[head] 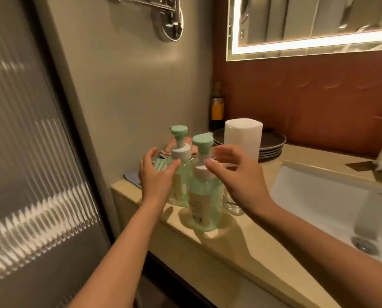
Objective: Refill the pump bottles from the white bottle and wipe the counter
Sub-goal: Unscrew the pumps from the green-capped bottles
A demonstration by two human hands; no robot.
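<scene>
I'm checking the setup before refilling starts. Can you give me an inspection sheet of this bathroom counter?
Surface: beige counter, no spill seen.
Job's things: rear pump bottle and front pump bottle, upright, pumps on; white bottle not seen.
Clutter: paper roll, stacked plates, dark bottle, glass, cloths.
Grips: left hand open by the rear pump bottle; right hand open by the front pump bottle; neither clearly gripping.
Cables: nothing seen.
Surroundings: sink right, lit mirror above, ribbed glass door left.

I see a bathroom: white sink [319,203] sunk in a beige counter [241,243], lit mirror [307,44] above, ribbed glass door [30,152]
</scene>
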